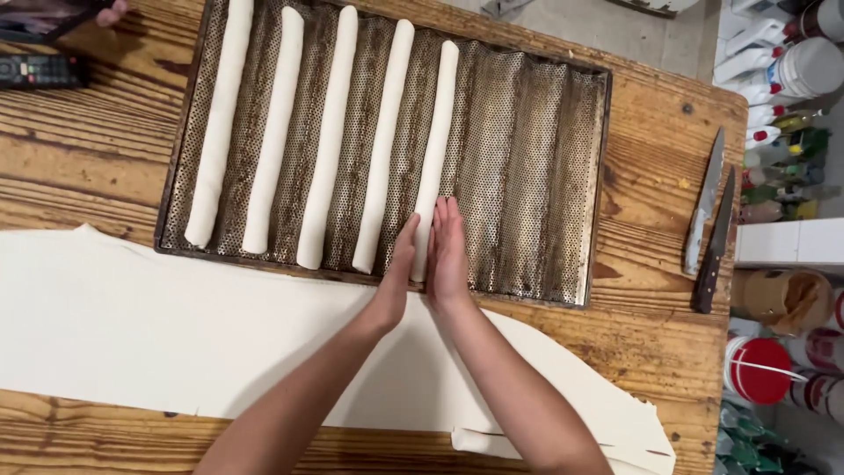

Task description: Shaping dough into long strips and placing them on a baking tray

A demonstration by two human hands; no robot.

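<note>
Your left hand (397, 274) and right hand (447, 251) sit flat, fingers pressed together and straight, on either side of the near end of the fifth dough roll (437, 145), cupping it between the palms just above the centre of the frame. That roll lies in a groove of the perforated baguette tray (545, 176), which fills the upper middle of the picture on the wooden table (79, 158).

As for progress: five long dough rolls lie side by side in the tray's left grooves, the first dough roll (220, 123) at the far left, and all look evenly shaped. The right portion of the tray holds nothing; about three channels show bare metal. So, by the look of it, a little over half of the tray is loaded and the rest is left to fill.

Below the tray, a white floured cloth (132, 334) spreads across the lower left of the frame, under your forearms. Two knives (710, 229) lie on the table at the right edge.

Some things you cannot read here. The far ends of the leftmost rolls run out of the top of the frame. Your hands cover the near tip of the fifth roll. At the upper left, a dark remote-like object (40, 70) and another person's fingers (112, 12) are cut off. No further dough is in view.
</note>
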